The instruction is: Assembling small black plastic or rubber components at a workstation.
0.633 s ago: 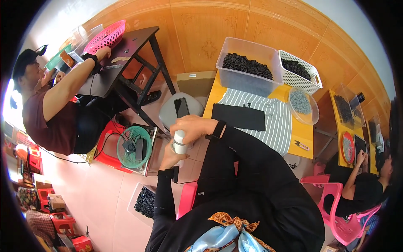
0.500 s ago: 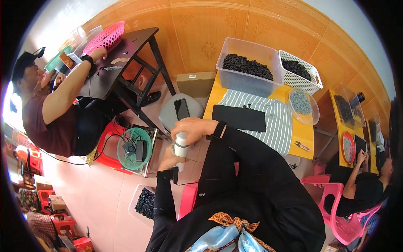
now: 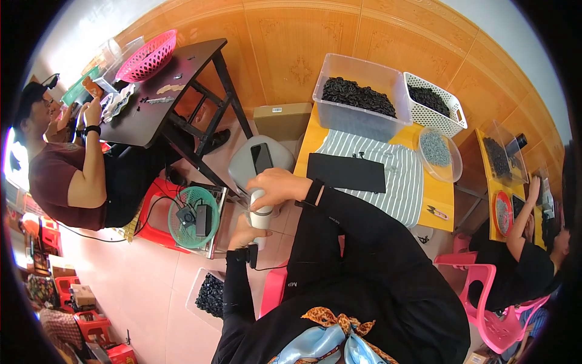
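Both my hands are on a white cylindrical bottle (image 3: 260, 219), held upright beside my left knee. My left hand (image 3: 244, 233) is wrapped round its lower part. My right hand (image 3: 277, 187) grips its top, which the fingers partly cover. Just beyond, a black phone (image 3: 262, 158) lies on a grey stool (image 3: 241, 162). On the yellow table (image 3: 436, 206) to the right, a black mat (image 3: 345, 171) rests on a striped cloth (image 3: 405, 161). A few small black parts (image 3: 358, 155) sit at the mat's far edge.
A clear bin (image 3: 364, 124) and a white basket (image 3: 453, 121) hold black parts. Near them are a bowl of grey pieces (image 3: 434, 148) and thread snips (image 3: 438, 212). A green basket (image 3: 182, 236) with devices stands left. Co-workers sit at tables on both sides.
My hands stay on the bottle, with the right hand slightly shifted at its top. The left co-worker's arm has drawn back from the pink basket; the right co-worker now reaches forward.
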